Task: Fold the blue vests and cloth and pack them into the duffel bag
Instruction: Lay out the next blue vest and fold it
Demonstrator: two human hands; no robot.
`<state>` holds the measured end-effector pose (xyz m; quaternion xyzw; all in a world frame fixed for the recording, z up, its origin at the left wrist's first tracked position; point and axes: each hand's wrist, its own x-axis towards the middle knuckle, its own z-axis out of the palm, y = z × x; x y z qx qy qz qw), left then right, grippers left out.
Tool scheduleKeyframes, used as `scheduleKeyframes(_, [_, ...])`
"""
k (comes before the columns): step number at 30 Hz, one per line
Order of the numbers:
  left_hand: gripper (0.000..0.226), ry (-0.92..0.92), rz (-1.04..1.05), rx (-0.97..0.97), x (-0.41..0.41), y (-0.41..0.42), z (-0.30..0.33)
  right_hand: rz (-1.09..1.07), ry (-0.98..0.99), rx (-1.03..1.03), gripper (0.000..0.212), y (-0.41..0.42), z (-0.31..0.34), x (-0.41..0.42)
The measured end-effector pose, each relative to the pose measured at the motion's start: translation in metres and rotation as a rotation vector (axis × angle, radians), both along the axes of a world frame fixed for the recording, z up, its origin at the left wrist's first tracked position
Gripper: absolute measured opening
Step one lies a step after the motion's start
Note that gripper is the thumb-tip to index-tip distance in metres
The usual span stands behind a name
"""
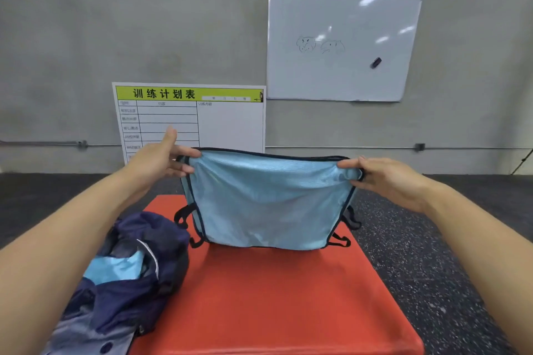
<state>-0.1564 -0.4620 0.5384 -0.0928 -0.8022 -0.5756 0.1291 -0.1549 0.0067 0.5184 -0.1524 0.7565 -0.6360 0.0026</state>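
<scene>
Above the red mat, left hand and right hand fingers pinch the blue vest top corners; slippery mesh could slip, skewing the fold.

Light-blue vest hangs above the mat; navy duffel bag lies open.

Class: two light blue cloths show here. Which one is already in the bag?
The light blue cloth inside the dark duffel bag, lower left; the vest hangs between both hands.
</scene>
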Motion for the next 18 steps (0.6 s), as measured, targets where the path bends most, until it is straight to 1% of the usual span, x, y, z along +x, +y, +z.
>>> scheduleKeyframes(4, [0.078,-0.093,-0.004,0.009,0.032,-0.001,-0.023,0.129,-0.175,0.078,0.040,0.012,-0.018,0.035])
scheduleKeyframes(8, [0.081,-0.220,-0.061,-0.052,0.046,-0.010,-0.053,0.174,-0.293,0.089,0.044,0.015,-0.043,0.050])
scheduleKeyframes(11, [0.090,-0.327,-0.118,-0.117,0.044,-0.015,-0.076,0.203,-0.358,0.121,0.045,0.015,-0.062,0.048])
scheduleKeyframes(12, [0.090,-0.354,-0.119,-0.129,0.042,-0.014,-0.082,0.210,-0.375,0.129,0.045,0.015,-0.068,0.045])
scheduleKeyframes(14, [0.083,-0.387,-0.091,-0.143,0.033,-0.012,-0.093,0.206,-0.392,0.142,0.043,0.013,-0.079,0.036])
scheduleKeyframes(18, [0.073,-0.348,0.010,-0.240,0.003,-0.007,-0.114,0.135,-0.357,0.224,0.035,0.007,-0.098,0.007])
